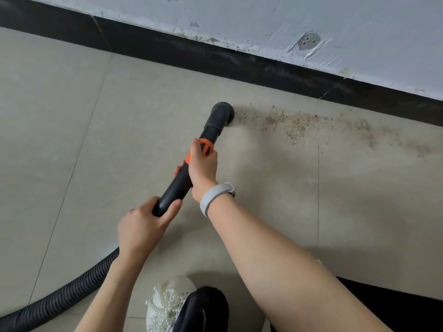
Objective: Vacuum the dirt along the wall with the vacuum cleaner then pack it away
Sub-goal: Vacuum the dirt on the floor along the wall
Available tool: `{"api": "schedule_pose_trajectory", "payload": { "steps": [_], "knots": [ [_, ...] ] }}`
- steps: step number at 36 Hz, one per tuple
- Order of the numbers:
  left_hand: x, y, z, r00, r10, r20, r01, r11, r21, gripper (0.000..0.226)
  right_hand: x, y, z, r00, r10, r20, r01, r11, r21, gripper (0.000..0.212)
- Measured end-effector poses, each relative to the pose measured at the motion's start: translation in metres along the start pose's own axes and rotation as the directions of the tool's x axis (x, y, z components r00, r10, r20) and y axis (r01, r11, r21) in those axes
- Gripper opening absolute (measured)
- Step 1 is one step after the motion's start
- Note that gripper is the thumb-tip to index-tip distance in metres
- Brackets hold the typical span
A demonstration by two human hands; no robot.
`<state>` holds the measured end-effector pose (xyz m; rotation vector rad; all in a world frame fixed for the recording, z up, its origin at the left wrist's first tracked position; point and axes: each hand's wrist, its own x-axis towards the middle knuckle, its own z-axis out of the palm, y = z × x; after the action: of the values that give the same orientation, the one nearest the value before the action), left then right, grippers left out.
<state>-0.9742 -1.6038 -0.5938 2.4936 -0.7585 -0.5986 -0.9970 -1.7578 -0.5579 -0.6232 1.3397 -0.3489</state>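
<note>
A black vacuum wand (178, 185) with an orange collar (205, 147) slants up from the lower left toward the wall. Its round black nozzle (223, 113) touches the beige floor tiles at the left end of a band of brown dirt (297, 123). The dirt spreads rightward along the black skirting board (239, 61). My right hand (202, 167) grips the wand just below the orange collar. My left hand (143, 226) grips the wand's lower end, where the ribbed black hose (62, 295) joins and curves off to the lower left.
The white wall (335, 27) above the skirting is scuffed, with a round patched spot (309, 40). My white beaded shoe (167, 305) and dark trouser leg (203, 310) are at the bottom centre. A grey band (213, 196) sits on my right wrist.
</note>
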Motion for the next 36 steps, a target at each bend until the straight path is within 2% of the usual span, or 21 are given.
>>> {"api": "schedule_pose_trajectory", "payload": {
  "steps": [8,14,20,27,36],
  "knots": [
    [0.0,0.015,0.011,0.993,0.111,0.043,-0.112,0.994,0.017,0.055,0.008,-0.004,-0.026,0.997,-0.02,-0.076,0.022,0.999,0.026,0.037],
    [-0.007,0.024,0.018,0.982,0.172,0.081,-0.179,0.98,0.088,0.062,0.007,0.002,-0.048,0.989,-0.044,-0.139,0.052,0.997,0.058,0.026],
    [0.0,0.037,0.022,0.964,0.197,0.181,-0.222,0.966,0.133,0.068,0.009,-0.006,-0.061,0.971,-0.067,-0.23,0.09,0.992,0.093,0.022],
    [0.016,0.058,0.027,0.923,0.222,0.316,-0.278,0.95,0.144,0.052,0.013,-0.019,-0.078,0.952,-0.073,-0.298,0.119,0.983,0.14,0.022],
    [0.016,0.095,0.047,0.877,0.288,0.384,-0.382,0.903,0.197,0.051,0.018,-0.033,-0.12,0.925,-0.045,-0.377,0.139,0.965,0.225,0.024]
  ]
}}
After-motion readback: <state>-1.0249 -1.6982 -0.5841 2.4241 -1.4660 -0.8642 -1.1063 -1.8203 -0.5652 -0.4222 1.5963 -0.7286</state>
